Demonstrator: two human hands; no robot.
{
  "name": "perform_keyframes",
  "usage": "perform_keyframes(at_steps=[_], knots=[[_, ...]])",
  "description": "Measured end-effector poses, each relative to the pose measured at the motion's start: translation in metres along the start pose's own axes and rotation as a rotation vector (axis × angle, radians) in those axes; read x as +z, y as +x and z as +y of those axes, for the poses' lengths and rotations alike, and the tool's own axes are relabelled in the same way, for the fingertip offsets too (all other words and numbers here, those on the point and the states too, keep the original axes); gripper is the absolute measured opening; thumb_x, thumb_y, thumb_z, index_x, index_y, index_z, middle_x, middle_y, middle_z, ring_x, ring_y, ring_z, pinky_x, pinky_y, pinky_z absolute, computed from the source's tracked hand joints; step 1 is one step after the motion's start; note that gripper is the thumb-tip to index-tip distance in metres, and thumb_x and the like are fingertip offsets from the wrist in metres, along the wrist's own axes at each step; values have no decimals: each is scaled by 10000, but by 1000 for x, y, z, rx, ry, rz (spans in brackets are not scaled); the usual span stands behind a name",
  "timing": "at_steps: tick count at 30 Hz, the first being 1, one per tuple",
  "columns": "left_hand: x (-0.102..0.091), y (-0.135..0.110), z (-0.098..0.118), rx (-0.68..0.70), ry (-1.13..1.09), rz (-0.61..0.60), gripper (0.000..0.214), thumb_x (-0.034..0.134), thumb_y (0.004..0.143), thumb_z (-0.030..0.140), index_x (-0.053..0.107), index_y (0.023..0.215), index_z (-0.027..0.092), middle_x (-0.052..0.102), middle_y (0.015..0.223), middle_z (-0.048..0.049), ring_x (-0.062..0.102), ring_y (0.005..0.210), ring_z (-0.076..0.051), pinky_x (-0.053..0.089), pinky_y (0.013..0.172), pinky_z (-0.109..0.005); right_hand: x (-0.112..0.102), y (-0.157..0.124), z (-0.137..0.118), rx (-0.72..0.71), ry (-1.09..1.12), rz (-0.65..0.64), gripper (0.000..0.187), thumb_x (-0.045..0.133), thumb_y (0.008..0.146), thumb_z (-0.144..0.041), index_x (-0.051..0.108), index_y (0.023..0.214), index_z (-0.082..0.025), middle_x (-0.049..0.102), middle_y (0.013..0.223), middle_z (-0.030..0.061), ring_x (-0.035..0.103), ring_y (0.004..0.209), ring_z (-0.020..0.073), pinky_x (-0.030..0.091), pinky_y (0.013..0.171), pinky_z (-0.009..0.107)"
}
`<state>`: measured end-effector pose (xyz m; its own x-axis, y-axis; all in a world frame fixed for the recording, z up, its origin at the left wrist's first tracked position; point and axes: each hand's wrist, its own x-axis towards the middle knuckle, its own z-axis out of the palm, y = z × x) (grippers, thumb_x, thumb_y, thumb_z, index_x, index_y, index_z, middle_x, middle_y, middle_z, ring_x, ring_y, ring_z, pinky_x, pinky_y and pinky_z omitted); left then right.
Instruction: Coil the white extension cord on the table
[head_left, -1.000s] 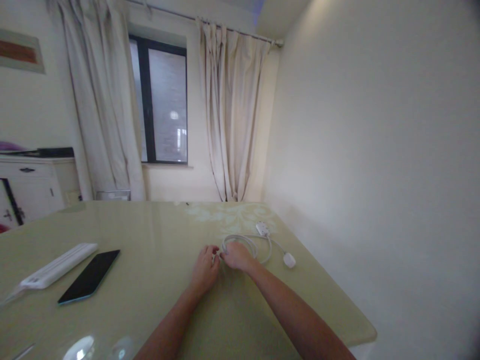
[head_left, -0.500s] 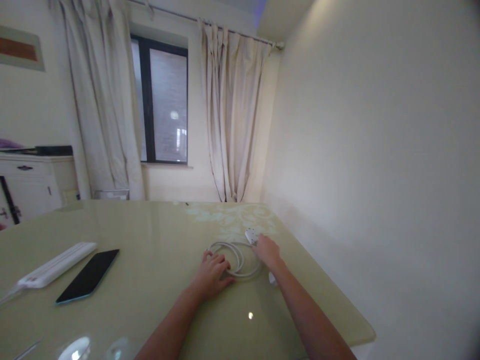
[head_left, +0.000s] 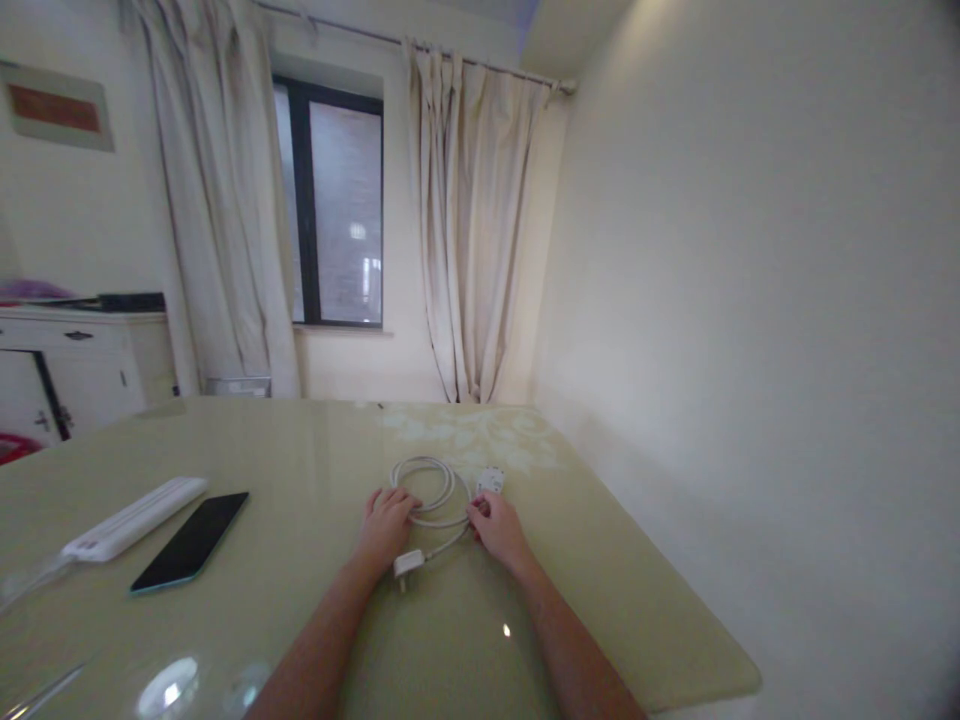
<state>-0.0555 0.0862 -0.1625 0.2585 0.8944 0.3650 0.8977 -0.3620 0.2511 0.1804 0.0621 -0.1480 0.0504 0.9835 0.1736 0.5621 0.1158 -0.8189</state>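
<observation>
lying nearer the table's (head_left: 637, 620) right edge than its left, the looped white cable (head_left: 442, 524) runs between both hands. the right hand (head_left: 501, 530) pinches it beside the socket block (head_left: 492, 479); the left hand (head_left: 388, 520) touches the loop, though i can't tell whether it grips. the plug (head_left: 409, 563) points its pins toward the near edge.
</observation>
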Motion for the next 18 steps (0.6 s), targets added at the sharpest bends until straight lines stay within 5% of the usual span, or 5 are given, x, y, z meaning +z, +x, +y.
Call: perform_keyframes(at_steps=[7, 10, 13, 18], knots=[[-2, 0, 21, 66, -114, 24, 236, 452, 990, 200, 685, 949, 193, 729, 1028, -110, 652, 1057, -266, 378, 1020, -432, -4, -5, 12, -15, 241, 25, 212, 598, 913, -361, 708, 1012, -210, 720, 825, 39, 702, 652, 183, 526, 598, 287], [-2, 3, 29, 25, -386, 165, 256, 454, 991, 293, 659, 869, 198, 707, 885, -85, 648, 883, -252, 423, 852, -380, -1, -4, 10, 9, 397, 39, 351, 615, 899, -524, 691, 1078, -232, 720, 1026, 63, 721, 691, 199, 540, 565, 305], [-6, 6, 34, -45, -721, 311, 291, 523, 945, 421, 657, 806, 203, 648, 731, -47, 587, 724, -224, 404, 699, -326, 2, -4, 6, -10, 580, 27, 518, 657, 857, -633, 647, 1205, -249, 675, 1161, 74, 728, 758, 194, 597, 693, 358], [-17, 6, 36, -196, -1094, 414, 374, 685, 810, 574, 673, 751, 204, 556, 635, -1, 474, 619, -170, 339, 589, -274, 5, -10, 0, -115, 625, 0, 864, 832, 753, -559, 457, 1478, -274, 595, 1294, 115, 722, 843, 184, 584, 858, 403]])
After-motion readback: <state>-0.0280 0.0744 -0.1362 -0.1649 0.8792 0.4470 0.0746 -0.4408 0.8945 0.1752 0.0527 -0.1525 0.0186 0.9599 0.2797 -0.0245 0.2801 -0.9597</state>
